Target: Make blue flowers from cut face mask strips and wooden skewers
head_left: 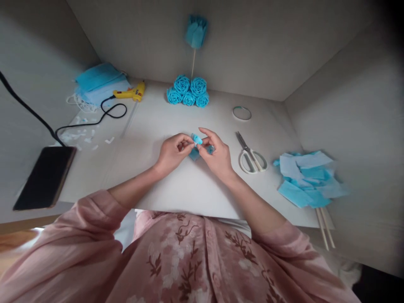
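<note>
A small rolled piece of blue mask fabric [197, 139] is pinched between my two hands, above the middle of the table. My left hand [173, 150] closes thumb and forefinger on its lower left side. From the right, my right hand [217, 152] grips the same piece with its thumb, the forefinger lifted and curved over it. More blue fabric shows just below the fingertips; whether it is joined to the roll I cannot tell. White-handled scissors [250, 156] lie to the right of my right hand, blades pointing away from me.
Several blue fabric roses [188, 99] are stacked at the back, below a blue flower on a stick [196, 31]. Left are face masks [99, 78], a yellow glue gun [138, 91], white scraps and a phone [44, 176]. Right are a thin ring [241, 112], cut fabric [311, 179] and sticks [325, 229].
</note>
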### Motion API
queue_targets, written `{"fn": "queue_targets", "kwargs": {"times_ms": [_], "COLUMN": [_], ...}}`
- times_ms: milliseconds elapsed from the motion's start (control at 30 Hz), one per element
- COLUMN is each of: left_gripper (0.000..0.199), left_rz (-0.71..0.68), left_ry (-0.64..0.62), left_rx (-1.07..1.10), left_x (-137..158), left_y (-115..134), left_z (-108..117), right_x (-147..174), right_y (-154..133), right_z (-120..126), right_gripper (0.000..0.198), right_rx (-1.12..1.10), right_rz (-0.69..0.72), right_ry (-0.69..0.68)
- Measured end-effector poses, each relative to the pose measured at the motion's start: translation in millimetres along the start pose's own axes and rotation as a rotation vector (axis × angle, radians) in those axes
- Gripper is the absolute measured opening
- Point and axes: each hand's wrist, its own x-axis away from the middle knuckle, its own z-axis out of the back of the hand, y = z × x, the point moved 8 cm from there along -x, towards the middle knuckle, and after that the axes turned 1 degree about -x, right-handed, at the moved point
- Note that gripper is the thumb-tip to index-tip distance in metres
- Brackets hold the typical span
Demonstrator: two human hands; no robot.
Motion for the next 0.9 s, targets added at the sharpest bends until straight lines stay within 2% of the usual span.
{"fn": "queue_targets", "kwargs": {"times_ms": [267,467,900], "left_gripper": [0.010,0.010,0.009], "left_rz": [-0.161,-0.129,-0.146], "left_ry": [0.038,0.007,-0.008], "left_rx": [-0.180,-0.220,-0.220], "left_x": [1,3,3], "left_y": [12,15,17], "left_z": [5,3,2], "right_x": [3,4,5], "right_y": [-8,-12,-11], "right_z": [-1,-5,-8], "right_gripper": [0.043,0.042,0.042], "right_rx": [0.146,0.209,0.273], "right_rz": [0.097,0.182,0.196], "right_ry": [-0.012,-0.030,-0.061]}}
